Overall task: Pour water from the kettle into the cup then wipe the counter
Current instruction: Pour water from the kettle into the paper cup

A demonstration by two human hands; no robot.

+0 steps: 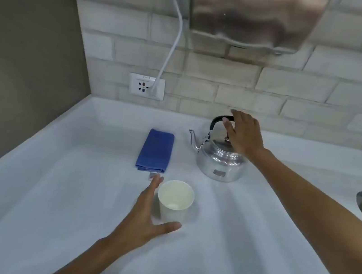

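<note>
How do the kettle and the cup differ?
The kettle is shiny metal; the cup is matte white. The kettle has a spout and a black handle, the cup has neither. The right hand reaches the kettle's handle; the left hand is open beside the cup. Both stand upright on the counter.

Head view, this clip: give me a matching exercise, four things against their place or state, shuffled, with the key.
Things:
1. kettle
2. cup
3. cloth
4. right hand

States:
A. folded, left of the kettle
B. upright, open, nearest the camera
C. open, over the black handle
D. standing on the counter, spout pointing left

Pairs: 1-D, 2-B, 3-A, 4-C
</note>
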